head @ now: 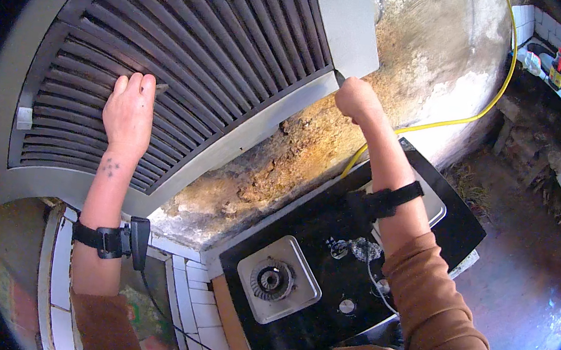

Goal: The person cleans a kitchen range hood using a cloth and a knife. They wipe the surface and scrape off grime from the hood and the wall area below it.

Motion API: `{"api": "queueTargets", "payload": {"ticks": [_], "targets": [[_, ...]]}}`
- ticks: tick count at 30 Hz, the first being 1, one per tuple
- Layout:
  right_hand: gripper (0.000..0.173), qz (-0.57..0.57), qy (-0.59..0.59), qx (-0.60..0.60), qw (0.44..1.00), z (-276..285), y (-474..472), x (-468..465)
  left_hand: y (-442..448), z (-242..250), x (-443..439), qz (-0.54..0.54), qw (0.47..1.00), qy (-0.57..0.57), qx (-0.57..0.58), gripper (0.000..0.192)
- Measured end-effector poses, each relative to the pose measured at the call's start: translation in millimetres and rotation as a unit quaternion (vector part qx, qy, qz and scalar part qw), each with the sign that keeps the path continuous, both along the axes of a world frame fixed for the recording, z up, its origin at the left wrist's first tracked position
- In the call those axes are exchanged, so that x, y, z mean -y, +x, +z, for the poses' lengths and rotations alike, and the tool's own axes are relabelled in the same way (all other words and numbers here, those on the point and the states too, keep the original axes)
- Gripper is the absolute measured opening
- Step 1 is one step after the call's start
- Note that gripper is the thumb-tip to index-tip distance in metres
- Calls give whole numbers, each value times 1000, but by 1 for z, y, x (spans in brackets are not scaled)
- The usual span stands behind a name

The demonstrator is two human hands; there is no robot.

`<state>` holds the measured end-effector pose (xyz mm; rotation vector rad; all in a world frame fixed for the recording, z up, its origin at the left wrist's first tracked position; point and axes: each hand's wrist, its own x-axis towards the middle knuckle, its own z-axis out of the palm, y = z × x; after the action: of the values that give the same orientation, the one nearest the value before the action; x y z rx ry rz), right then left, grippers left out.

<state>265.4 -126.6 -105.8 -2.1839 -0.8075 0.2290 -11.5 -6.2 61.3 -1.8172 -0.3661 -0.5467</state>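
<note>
Above the stove, a dark slatted filter panel [198, 28] is set in the pale frame of a range hood [244, 130]. My left hand [131, 108] lies against the slats on the panel's left part, with the tip of a small greyish thing [161, 89] showing beside its fingers; how it is held cannot be told. Near the panel's right corner, by the hood's pale side piece [347, 23], my right hand [357, 98] is closed like a fist; its fingertips are hidden, and whether it grips the edge is unclear. Both forearms wear black straps.
Below stands a black gas cooktop [310, 280] with a burner [272, 279] and knobs [347, 306]. A yellow hose [440, 122] runs along the stained wall [271, 169]. Bottles [557, 71] stand on a ledge at the upper right. White tiles [204, 315] border the stove at lower left.
</note>
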Motion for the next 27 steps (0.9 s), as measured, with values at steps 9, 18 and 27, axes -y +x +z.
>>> {"api": "queueTargets", "payload": {"ticks": [9, 18, 27], "targets": [[20, 111, 100, -176, 973, -6, -28, -8, 0, -1, 2, -11, 999, -29, 9, 16], [20, 6, 97, -97, 991, -17, -7, -4, -1, -1, -1, -9, 1000, 3, 0, 11], [20, -42, 44, 102, 993, -14, -16, -2, -1, -1, 0, -8, 1000, 0, 2, 11]]}}
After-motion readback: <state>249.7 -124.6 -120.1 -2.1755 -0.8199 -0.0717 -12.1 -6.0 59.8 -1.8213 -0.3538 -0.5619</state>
